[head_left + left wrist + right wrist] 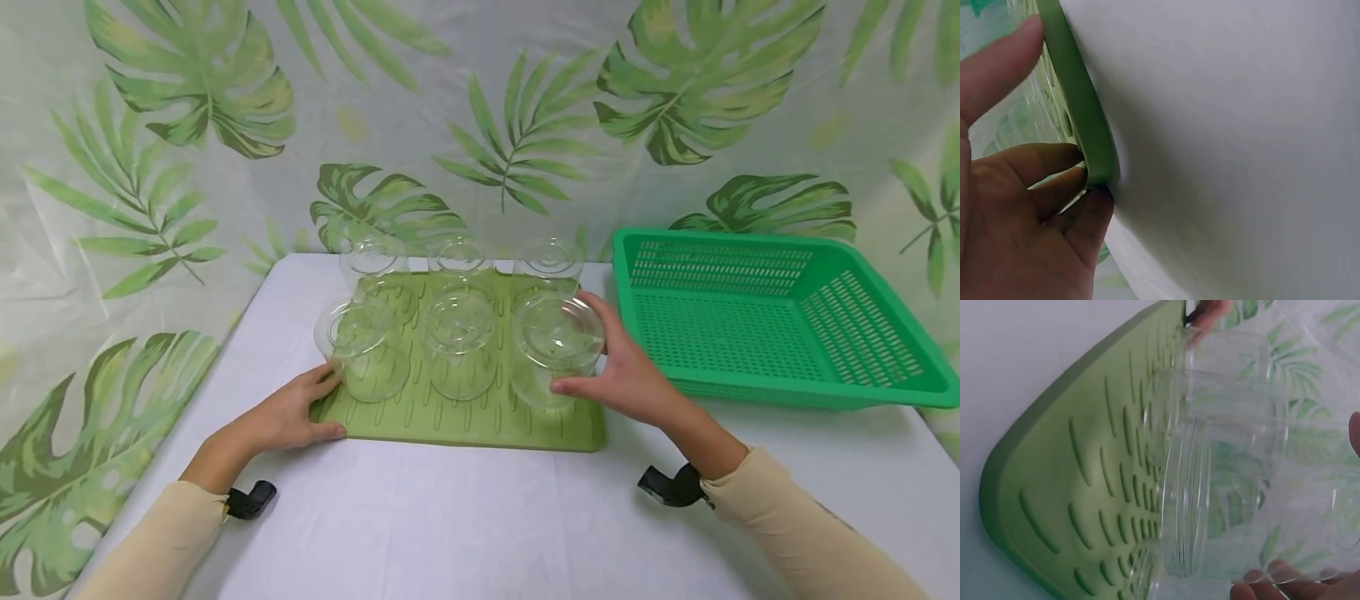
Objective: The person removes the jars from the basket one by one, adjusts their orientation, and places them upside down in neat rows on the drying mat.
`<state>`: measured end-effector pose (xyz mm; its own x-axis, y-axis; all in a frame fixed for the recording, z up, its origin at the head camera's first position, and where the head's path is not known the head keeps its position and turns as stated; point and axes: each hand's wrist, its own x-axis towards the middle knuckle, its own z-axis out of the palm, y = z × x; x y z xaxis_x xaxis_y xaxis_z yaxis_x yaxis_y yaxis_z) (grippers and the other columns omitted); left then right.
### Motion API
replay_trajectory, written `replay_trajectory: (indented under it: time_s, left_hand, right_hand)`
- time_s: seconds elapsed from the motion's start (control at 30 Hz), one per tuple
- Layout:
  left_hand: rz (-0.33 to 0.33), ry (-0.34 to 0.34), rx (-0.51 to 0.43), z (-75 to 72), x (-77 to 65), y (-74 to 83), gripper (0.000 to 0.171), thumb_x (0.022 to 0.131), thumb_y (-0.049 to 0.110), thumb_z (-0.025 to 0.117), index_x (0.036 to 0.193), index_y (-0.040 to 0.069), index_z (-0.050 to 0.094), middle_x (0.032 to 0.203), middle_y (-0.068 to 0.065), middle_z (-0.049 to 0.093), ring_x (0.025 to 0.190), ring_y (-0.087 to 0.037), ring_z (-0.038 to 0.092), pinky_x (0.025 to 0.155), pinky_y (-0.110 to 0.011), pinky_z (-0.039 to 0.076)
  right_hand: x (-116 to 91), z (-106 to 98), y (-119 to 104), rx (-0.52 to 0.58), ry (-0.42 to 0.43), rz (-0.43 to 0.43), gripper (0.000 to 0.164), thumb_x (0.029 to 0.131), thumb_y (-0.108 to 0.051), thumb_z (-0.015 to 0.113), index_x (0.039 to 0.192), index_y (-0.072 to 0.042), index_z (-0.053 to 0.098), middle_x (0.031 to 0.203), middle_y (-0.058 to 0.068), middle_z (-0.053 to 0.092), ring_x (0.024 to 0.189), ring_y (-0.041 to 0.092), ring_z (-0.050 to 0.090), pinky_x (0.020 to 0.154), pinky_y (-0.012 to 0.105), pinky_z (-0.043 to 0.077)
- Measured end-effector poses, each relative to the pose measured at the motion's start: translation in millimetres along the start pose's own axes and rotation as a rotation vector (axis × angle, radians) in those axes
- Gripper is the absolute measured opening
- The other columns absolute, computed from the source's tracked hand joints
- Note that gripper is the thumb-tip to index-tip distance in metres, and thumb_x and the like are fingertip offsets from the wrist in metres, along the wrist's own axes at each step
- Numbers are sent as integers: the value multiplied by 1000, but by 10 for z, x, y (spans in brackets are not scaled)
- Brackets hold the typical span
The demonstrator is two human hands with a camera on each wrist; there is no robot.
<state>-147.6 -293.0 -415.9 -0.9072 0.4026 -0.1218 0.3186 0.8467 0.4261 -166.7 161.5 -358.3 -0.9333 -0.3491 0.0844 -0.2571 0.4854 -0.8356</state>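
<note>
On the green drying mat (pixel 480 425), several clear jars (pixel 459 333) stand mouth-down in two rows, bases up. My right hand (pixel 637 375) grips the front right jar (pixel 558 337), thumb on the near side and fingers round the far side. In the right wrist view this jar (pixel 1229 506) has its threaded rim close over the ribbed mat (pixel 1079 481). My left hand (pixel 292 408) rests at the mat's front left corner, its thumb spread along the front edge. Its fingertips (pixel 1094 194) touch the mat's edge, beside the front left jar (pixel 367 350).
A green perforated plastic basket (pixel 780 392) stands to the right of the mat, near my right forearm. White cloth (pixel 465 517) covers the table. A leaf-printed curtain (pixel 525 108) hangs right behind the back row of jars.
</note>
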Motion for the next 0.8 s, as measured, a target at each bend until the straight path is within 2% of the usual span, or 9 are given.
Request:
replay_trajectory:
  time_s: [0.3,0.57,0.8]
  left_hand:
    - [-5,1,-4,13,0,13,86,83,35,79,142,-14,41,155,-36,28,141,-56,29,114,-64,30]
    - [-11,-5,-15,1,-18,18,86,83,34,79,143,-15,41,155,-36,27,142,-55,29,115,-64,30]
    - [-9,-7,-22,-3,-13,23,85,83,34,78,142,-15,42,155,-36,28,142,-56,28,115,-65,30]
  right_hand:
    - [18,64,57,-22,-7,58,112,77,-30,86,158,-29,9,155,17,32,131,43,49,100,62,47]
    - [51,106,105,-8,-2,89,113,80,-35,84,158,-36,2,166,10,15,138,47,41,109,67,37]
    - [69,147,216,10,-18,106,111,82,-35,81,158,-35,1,167,9,10,142,47,35,107,67,39]
